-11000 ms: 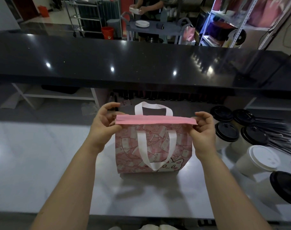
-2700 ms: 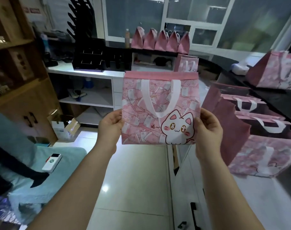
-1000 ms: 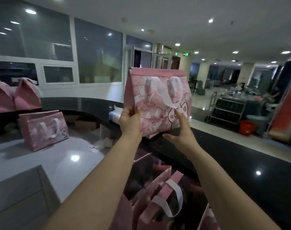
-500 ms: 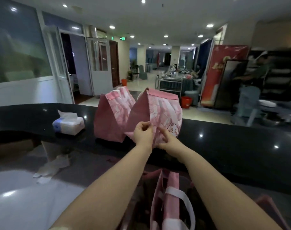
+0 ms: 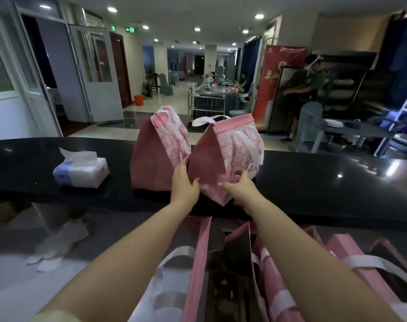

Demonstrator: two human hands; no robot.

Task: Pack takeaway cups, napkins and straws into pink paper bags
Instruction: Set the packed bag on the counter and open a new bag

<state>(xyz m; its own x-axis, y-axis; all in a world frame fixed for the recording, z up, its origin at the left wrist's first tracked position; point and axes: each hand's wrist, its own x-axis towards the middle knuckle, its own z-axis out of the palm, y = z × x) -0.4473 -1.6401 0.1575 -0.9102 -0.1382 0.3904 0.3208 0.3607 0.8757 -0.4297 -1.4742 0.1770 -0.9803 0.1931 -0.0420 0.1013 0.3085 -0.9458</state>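
A sealed pink paper bag [image 5: 228, 147] with a folded top and white handles stands on the black counter [image 5: 325, 182], its near corner at the counter's front edge. My left hand [image 5: 185, 185] holds its lower left side, fingers behind and thumb in front. My right hand [image 5: 238, 187] holds its lower right side the same way. A second sealed pink bag [image 5: 156, 156] stands just to its left, almost touching. No cups, napkins or straws are in view.
A tissue box [image 5: 82, 171] sits on the counter at the left. Several open pink bags [image 5: 198, 263] stand on the lower white worktop [image 5: 17, 287] below my arms, with crumpled paper [image 5: 54, 247] to their left. A person [image 5: 307, 89] stands by a cart beyond.
The bag was folded shut at the worktop, carried around and brought to the black counter. Since half a second ago it has come down to stand beside the other sealed bag.
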